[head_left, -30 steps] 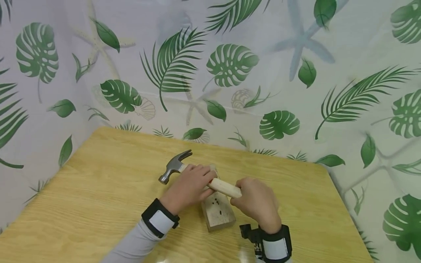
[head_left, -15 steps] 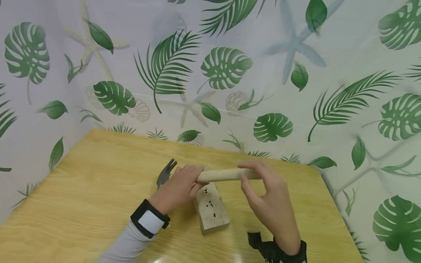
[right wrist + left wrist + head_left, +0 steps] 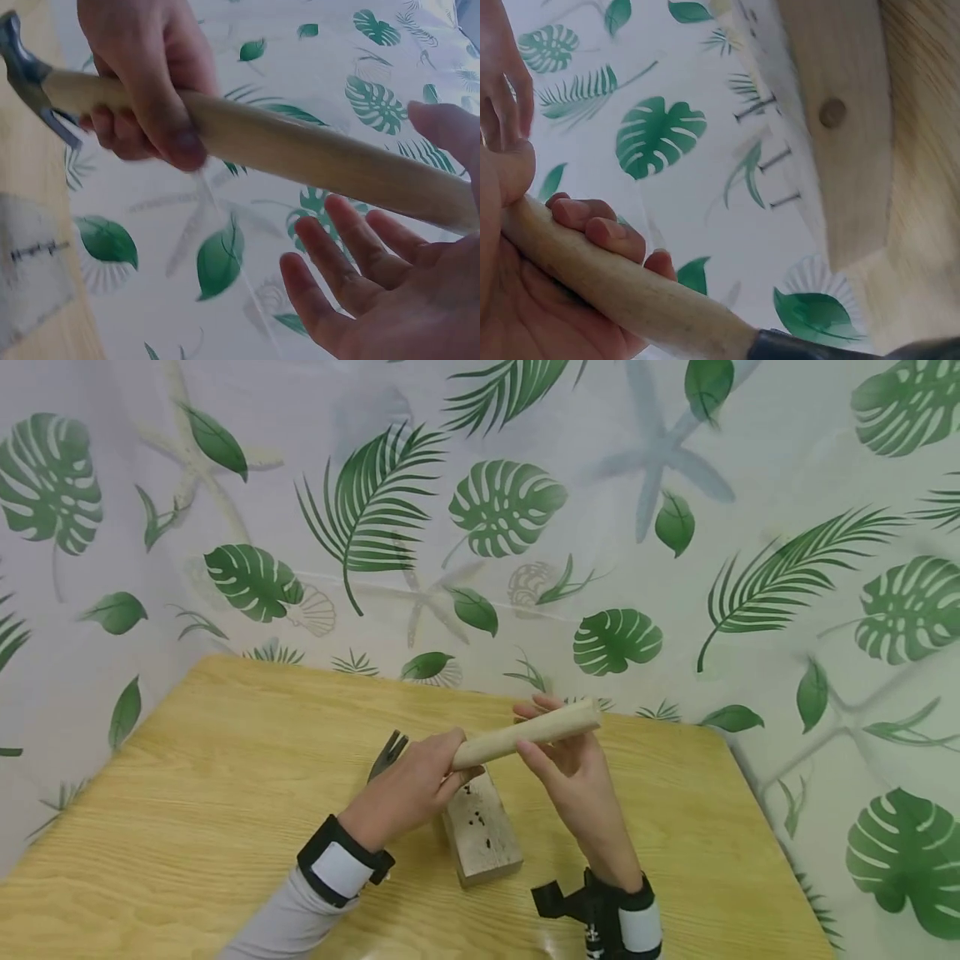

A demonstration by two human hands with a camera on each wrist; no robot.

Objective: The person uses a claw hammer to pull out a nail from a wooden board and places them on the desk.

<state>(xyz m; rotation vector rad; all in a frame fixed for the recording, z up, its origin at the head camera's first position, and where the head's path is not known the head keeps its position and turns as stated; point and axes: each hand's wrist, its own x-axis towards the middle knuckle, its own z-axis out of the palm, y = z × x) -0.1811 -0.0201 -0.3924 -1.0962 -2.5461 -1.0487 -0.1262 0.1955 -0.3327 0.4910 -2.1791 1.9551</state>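
My left hand [image 3: 408, 781] grips a claw hammer [image 3: 528, 733] round the wooden handle, in the air over a wooden block [image 3: 486, 847]. The metal head [image 3: 26, 71] shows at the left in the right wrist view; in the head view only its claw [image 3: 386, 756] peeks out beyond the left hand. Up at the handle's free end, my right hand [image 3: 588, 793] has loosely spread fingers and thumb about the wood without closing on it. Several nails [image 3: 774, 159] stick out of the block's face in the left wrist view.
The block lies on a yellow wood-grain table [image 3: 247, 760]. Behind the table's far edge rises a white wall covering [image 3: 525, 602] printed with green leaves. A black wrist strap with a small mount [image 3: 562, 902] sits on the right wrist.
The right hand has let go of the handle's end and its fingers have spread. The handle's free end has swung upward and away, while the left hand keeps its grip.
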